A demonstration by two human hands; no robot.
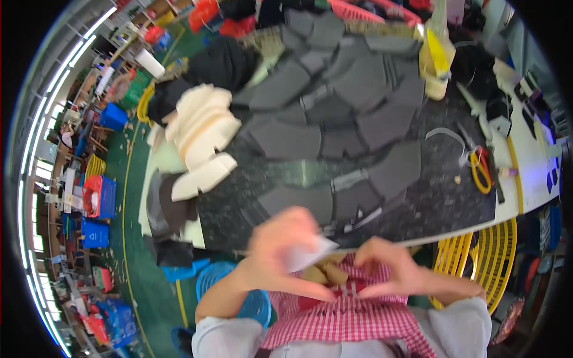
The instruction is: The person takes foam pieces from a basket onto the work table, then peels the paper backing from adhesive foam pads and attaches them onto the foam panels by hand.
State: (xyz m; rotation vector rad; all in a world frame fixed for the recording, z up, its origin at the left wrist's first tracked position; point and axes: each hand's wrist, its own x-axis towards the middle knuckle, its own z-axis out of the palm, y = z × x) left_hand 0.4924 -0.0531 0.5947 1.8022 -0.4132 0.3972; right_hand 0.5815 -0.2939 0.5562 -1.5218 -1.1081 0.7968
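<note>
My left hand [282, 253], blurred by motion, is closed around a small white piece [311, 253] that looks like paper or thin cloth. Its thumb stretches over the red-and-white checked apron [358, 322]. Opposite it, my right hand [395, 267] curves in a C shape, fingers and thumb apart, with nothing seen held. Between the hands, tan rounded things [325, 272] show at the apron's top; what they are I cannot make out. Just beyond, on the dark tabletop [441, 197], lies a row of dark grey cut pieces [298, 203].
More grey pieces [358, 77] overlap across the far table. Cream pieces [206, 125] are stacked at left. Scissors with orange handles [479, 170] lie at right, near a yellow container [434, 65]. A yellow basket [498, 262] and a blue basket [253, 307] stand below the table edge.
</note>
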